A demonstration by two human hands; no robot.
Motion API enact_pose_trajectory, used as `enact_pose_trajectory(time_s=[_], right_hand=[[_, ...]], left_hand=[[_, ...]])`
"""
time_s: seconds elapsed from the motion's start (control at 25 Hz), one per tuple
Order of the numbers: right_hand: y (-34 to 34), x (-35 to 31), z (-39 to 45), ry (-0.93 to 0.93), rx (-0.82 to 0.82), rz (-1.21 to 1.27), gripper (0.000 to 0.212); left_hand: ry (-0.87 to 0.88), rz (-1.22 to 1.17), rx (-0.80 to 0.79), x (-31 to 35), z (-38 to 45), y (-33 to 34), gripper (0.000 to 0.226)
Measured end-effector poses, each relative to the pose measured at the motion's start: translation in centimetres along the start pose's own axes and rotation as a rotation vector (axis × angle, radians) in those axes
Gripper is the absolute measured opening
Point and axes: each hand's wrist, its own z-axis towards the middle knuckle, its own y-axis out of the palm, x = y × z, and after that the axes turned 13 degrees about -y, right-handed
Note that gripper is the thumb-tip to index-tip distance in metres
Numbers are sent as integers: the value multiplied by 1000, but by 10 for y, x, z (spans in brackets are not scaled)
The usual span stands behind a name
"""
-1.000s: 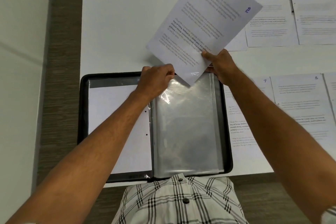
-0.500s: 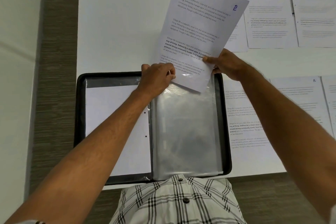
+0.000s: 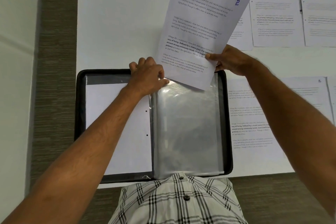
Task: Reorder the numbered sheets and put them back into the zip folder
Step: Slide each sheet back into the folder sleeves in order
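An open black zip folder (image 3: pixel 80 114) lies on the white table in front of me. Its left side holds a white sheet (image 3: pixel 112 132); its right side shows clear plastic sleeves (image 3: pixel 187 129). My right hand (image 3: pixel 231 60) pinches the printed sheet marked 2 (image 3: pixel 200 29) at its lower right edge, thumb on top. The sheet stands tilted, and its lower corner overlaps the top of the clear sleeve. My left hand (image 3: pixel 147 76) pinches the sleeve's top edge beside that corner.
More printed sheets lie on the white table (image 3: pixel 116 23): sheets marked 3 (image 3: pixel 240 38) and 4 (image 3: pixel 276 14) at the back right, another (image 3: pixel 254 123) beside the folder, and others at the right edge. My checked shirt (image 3: pixel 178 200) is at the near edge.
The sheet marked 2 has turned more upright and swung left, its lower corner staying at the sleeve's top. My right hand rose slightly with it. My left hand stays on the sleeve edge.
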Motion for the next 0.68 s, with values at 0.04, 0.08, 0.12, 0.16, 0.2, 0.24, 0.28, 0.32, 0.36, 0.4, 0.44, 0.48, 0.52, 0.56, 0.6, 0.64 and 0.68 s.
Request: enact_pose_trajectory(time_s=[0.04, 0.08, 0.12, 0.16, 0.2, 0.24, 0.28, 0.32, 0.36, 0.4, 0.44, 0.48, 0.52, 0.56, 0.6, 0.64, 0.68], right_hand=[[-1, 0, 0, 2, -2, 9, 43], [-1, 0, 0, 4, -2, 18, 44], [-1, 0, 1, 5, -2, 24, 45], [-1, 0, 2, 8, -5, 26, 45], [-1, 0, 2, 14, -8, 24, 46], [-1, 0, 3, 17, -15, 21, 48], [-1, -1, 3, 19, -21, 16, 49], [-1, -2, 4, 18, -25, 10, 49], [-1, -3, 4, 16, -25, 4, 47], [-1, -5, 4, 15, -21, 3, 44], [-1, -5, 4, 16, -13, 5, 41], [-1, -6, 4, 16, -8, 7, 39], [-1, -5, 4, 20, -5, 8, 38], [-1, -5, 4, 26, -5, 5, 38], [-1, -4, 4, 33, -6, -1, 38], [-2, -4, 5, 38, -9, -12, 38], [-3, -3, 5, 39, -11, -23, 37]], left_hand=[[-13, -20, -16, -2, 0, -1, 28], [-30, -48, -25, -3, -1, -1, 26], [-50, -81, -26, -5, -1, -2, 25], [-70, -110, -19, -6, -2, -2, 22], [-82, -129, -11, -7, -2, -1, 20], [-88, -140, -7, -8, -2, -1, 17], [-90, -152, -11, -10, -2, 0, 15], [-90, -169, -26, -12, -1, 0, 14], [-91, -188, -45, -13, 0, -1, 16], [-90, -208, -63, -14, 2, -1, 18], [-87, -225, -75, -15, 3, -2, 19], [-81, -240, -82, -16, 5, -4, 19], [-73, -255, -93, -17, 7, -5, 19], [-68, -275, -115, -19, 9, -7, 20], [-71, -306, -140, -20, 11, -8, 21], [-83, -350, -155, -22, 13, -10, 22], [-102, -397, -154, -23, 15, -11, 21]])
